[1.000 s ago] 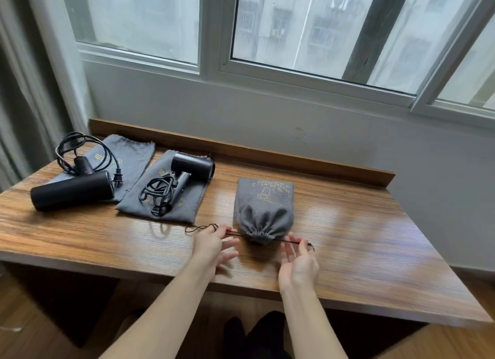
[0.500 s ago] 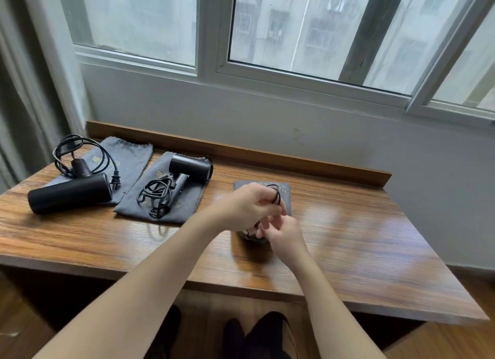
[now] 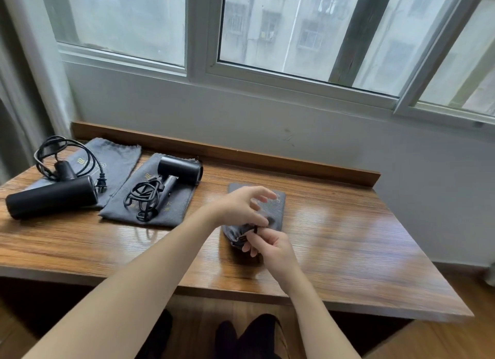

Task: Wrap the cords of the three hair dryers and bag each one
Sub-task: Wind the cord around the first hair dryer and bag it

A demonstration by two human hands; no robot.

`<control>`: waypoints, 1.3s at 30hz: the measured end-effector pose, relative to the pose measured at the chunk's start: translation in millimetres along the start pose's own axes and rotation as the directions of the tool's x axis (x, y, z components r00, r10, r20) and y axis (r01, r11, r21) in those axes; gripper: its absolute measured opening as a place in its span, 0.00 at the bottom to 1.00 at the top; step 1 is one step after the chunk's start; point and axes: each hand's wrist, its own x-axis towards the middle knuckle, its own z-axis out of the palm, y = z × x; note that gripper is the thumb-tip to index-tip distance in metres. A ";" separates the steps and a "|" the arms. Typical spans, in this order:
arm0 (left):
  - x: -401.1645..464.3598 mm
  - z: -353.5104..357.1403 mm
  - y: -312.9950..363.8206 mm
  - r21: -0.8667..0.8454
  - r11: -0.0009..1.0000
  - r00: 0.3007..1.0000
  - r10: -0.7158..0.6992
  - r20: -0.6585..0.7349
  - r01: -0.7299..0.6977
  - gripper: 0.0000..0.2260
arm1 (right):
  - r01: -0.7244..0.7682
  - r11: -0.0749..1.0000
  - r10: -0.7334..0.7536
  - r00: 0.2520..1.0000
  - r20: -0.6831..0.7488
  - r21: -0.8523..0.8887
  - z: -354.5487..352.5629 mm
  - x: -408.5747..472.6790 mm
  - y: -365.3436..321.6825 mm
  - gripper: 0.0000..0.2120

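A filled grey drawstring bag [image 3: 279,211] lies on the wooden table [image 3: 348,240], its gathered mouth toward me. My left hand [image 3: 238,208] hovers over the bag and pinches its dark drawstring [image 3: 255,228] with thumb and forefinger, the other fingers spread. My right hand [image 3: 270,244] pinches the same drawstring at the bag's mouth. At far left a black hair dryer [image 3: 51,198] with a loose cord [image 3: 67,155] lies on a flat grey bag [image 3: 117,155]. The middle black hair dryer [image 3: 179,169], cord bundled [image 3: 144,198], rests on another flat grey bag [image 3: 174,211].
A raised wooden lip [image 3: 241,155] runs along the table's back edge under a white wall and windows. A curtain [image 3: 16,104] hangs at the left. The table's right half shows bare, glossy wood.
Both hands came in from the drawstring's outstretched ends to the bag's mouth. The loose cord ends no longer lie on the table; the hands work them together above the mouth.
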 end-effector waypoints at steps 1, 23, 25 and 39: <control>-2.0 2.1 -4.4 -0.012 1.000 0.991 0.000 -0.134 -0.002 0.19 | 0.000 1.000 0.000 1.000 -0.010 0.028 -0.2 0.6 1.8 0.13; -31.4 -15.3 -12.5 -0.113 0.993 0.995 0.007 -0.096 -0.018 0.06 | 0.056 0.993 -0.039 0.987 -0.153 0.107 8.7 4.6 -1.5 0.09; -28.8 -10.3 -15.0 -0.042 0.995 0.977 0.081 -0.199 -0.091 0.07 | 0.081 0.993 -0.068 0.988 -0.138 0.087 8.4 3.2 -1.9 0.09; -38.1 -18.6 -3.0 0.198 0.976 0.975 -0.131 0.178 0.095 0.01 | 0.049 0.977 0.017 0.951 -0.307 0.207 3.9 5.0 8.9 0.07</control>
